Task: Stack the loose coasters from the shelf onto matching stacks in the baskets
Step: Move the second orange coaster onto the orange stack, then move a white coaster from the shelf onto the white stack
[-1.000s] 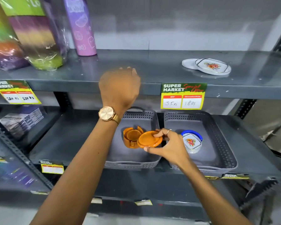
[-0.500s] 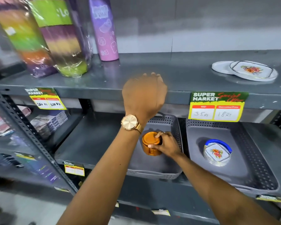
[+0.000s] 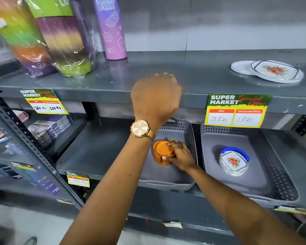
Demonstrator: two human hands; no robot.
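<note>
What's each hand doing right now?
Left hand: curled at the upper shelf edge; whether it holds anything cannot be told.
Right hand: fingers closed on the orange coaster stack in the left basket.

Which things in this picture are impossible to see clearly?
- Head view: left hand fingertips curl away over the shelf edge; any grip is hidden.
- Orange coaster stack: right hand covers its right side; count unclear.
- Small price tag: writing too blurred.
</note>
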